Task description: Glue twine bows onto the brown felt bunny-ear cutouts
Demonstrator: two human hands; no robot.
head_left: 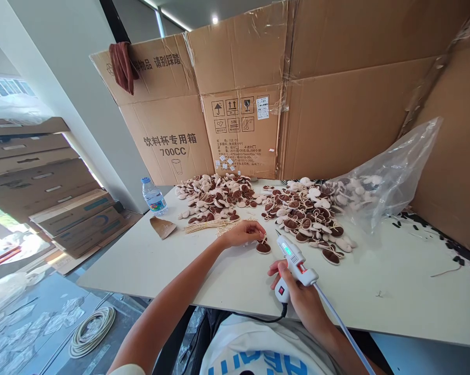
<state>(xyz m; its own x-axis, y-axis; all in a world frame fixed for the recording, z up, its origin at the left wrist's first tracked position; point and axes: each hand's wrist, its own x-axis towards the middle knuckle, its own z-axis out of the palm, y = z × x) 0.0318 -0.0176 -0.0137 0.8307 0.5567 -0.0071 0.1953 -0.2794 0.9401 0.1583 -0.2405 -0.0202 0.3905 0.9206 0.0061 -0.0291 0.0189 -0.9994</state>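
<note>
A: Nearest, at lower centre?

B: Right hand [303, 299], grip wrapped tight round the handle of a white glue gun [293, 258]. Nozzle end aimed up and left, with a lit green spot on the body and a black cord trailing off the near edge of the bench [172, 271].

A: And just past the nozzle?

B: A brown round piece [263, 248] with a string bow, lying flat on the bench just left of the nozzle tip. Hard to tell whether touching the tip or barely apart.

A: Held?

B: Yes, by the left hand [240, 233], reaching in from lower left, grip pressed together on the bow at the piece's upper edge.

A: Behind that hand?

B: A bundle of pale sticks [207, 225], then a cardboard scrap [162, 227] to the left, and a water bottle [154, 196] upright farther left.

A: Mid frame?

B: Two heaps of brown and cream pieces: left heap [215, 198] and right heap [308, 213]. At right, a clear plastic bag [386, 177] with more of the same inside.

A: Farthest?

B: A cardboard wall [336, 104] across the top, with a dark red cloth [122, 66] hung over its edge at upper left.
</note>
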